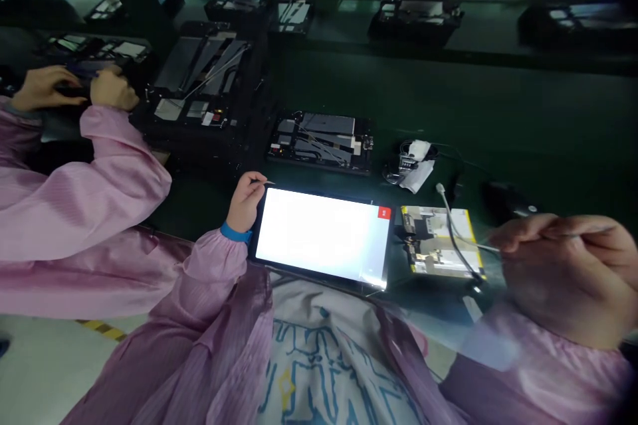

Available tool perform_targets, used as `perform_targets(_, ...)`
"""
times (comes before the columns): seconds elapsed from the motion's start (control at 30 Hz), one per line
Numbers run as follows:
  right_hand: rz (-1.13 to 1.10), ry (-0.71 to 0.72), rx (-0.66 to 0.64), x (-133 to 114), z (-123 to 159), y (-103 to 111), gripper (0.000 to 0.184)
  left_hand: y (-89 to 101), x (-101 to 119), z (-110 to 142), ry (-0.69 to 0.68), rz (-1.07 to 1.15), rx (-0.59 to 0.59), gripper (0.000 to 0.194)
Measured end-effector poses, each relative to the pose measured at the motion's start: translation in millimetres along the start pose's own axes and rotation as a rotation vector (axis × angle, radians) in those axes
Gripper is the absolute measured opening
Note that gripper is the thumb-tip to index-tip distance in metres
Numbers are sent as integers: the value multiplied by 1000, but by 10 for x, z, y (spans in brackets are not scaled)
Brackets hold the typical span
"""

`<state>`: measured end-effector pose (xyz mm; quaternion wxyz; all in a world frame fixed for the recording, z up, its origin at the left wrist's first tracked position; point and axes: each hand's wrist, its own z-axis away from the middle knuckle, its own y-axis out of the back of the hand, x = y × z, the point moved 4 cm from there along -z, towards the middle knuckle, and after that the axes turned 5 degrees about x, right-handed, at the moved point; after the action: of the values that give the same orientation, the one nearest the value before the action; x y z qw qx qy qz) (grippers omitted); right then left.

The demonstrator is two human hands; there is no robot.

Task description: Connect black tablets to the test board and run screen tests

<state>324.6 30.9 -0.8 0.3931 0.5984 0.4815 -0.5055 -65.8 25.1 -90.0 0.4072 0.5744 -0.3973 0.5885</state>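
Observation:
My left hand [246,202], with a blue wristband, holds a thin dark pick at the top left corner of a tablet [321,236]. The tablet lies with its white screen lit and a small red mark at its top right corner. My right hand [563,272] pinches a slim metal tool above a yellow-edged circuit panel [433,242]. A cable with a white plug [456,239] crosses that panel, close to the tool's tip.
An opened tablet [319,143] lies on the dark green bench [319,80] beyond the lit screen. A white cloth with small parts [411,163] and a black mouse [508,202] sit to the right. At the left, a co-worker's hands [74,89] work over another device.

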Motion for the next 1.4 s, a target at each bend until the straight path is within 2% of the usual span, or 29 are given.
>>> perform_targets(0.17, -34, 82, -11, -67, 123, -16, 4, -1, -16, -17, -1, 34, 9, 26)
perform_targets(0.23, -27, 103, -61, -90, 244, -80, 5, -4, -15, -22, 0, 31, 13, 27)
perform_targets(0.3, -12, 107, -233, -101, 402, -223, 7, -10, -10, -26, 5, 20, 14, 27)
perform_targets(0.37, 9, 144, -504, -126, 591, -426, 12, -15, 1, -33, 0, 12, 19, 26)
perform_targets(0.43, 24, 213, -775, -177, 784, -633, 22, -16, 16, -43, -16, 6, 31, 26)
perform_targets(0.57, -35, 267, -1153, -298, 1061, -949, 44, -8, 32, -72, -34, -13, 43, 26)
perform_targets(0.67, -182, 279, -1362, -374, 1183, -1075, 53, 0, 23, -92, -43, -6, 43, 28)
perform_targets(0.77, -269, 287, -1442, -407, 1207, -1088, 60, -3, -3, -100, -45, 23, 35, 29)
perform_targets(0.87, -223, 257, -1411, -399, 1153, -1012, 63, -10, -34, -95, -37, 57, 32, 31)
perform_targets(0.93, -184, 192, -1312, -371, 1063, -930, 65, -18, -52, -88, -25, 82, 22, 32)
perform_targets(1.0, -193, 80, -1128, -315, 902, -843, 58, -25, -66, -80, -11, 102, 10, 32)
perform_targets(1.07, -233, -35, -895, -227, 672, -768, 43, -31, -76, -73, -1, 116, 0, 33)
perform_targets(1.17, -297, -147, -594, -71, 234, -721, 18, -41, -85, -61, 0, 141, -20, 35)
perform_targets(1.2, -326, -170, -529, -22, 77, -727, 16, -46, -88, -57, -2, 147, -30, 35)
perform_targets(1.3, -333, -265, -440, 122, -364, -793, 20, -55, -99, -47, -9, 145, -49, 33)
perform_targets(1.4, -322, -339, -441, 214, -695, -898, 26, -60, -105, -45, -8, 130, -53, 31)
